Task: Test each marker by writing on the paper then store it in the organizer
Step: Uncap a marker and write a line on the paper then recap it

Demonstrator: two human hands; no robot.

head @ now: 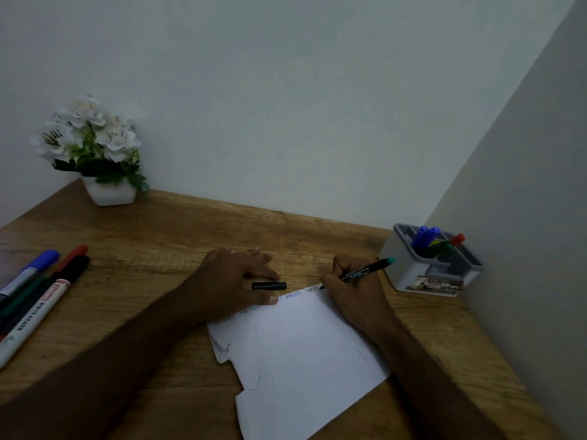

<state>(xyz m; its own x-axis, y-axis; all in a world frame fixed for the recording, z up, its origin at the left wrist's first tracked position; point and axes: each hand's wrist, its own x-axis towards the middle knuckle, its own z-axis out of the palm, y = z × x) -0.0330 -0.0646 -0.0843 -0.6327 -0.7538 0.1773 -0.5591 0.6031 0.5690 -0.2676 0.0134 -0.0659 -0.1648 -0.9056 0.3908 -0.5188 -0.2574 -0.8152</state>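
Nearest to us lies the white paper, turned at an angle on the wooden desk, with torn spots on its left edge and small rows of letters along its far edge. Our left hand rests flat on the far left corner of the paper, fingers straight and a little spread, the thumb pressing the sheet. Between its thumb and its fingers a black cap lies on the desk, just beyond the paper edge. Our right hand sits on the far right corner of the paper and pinches a black marker with curled fingers; the tip touches the paper at the end of the written row, and its teal end points toward the organizer. At the left side of the desk several markers lie together, well apart from both hands. Farther right, near the wall, the white organizer holds blue, green and red markers. At the far left corner stands a white flower pot.
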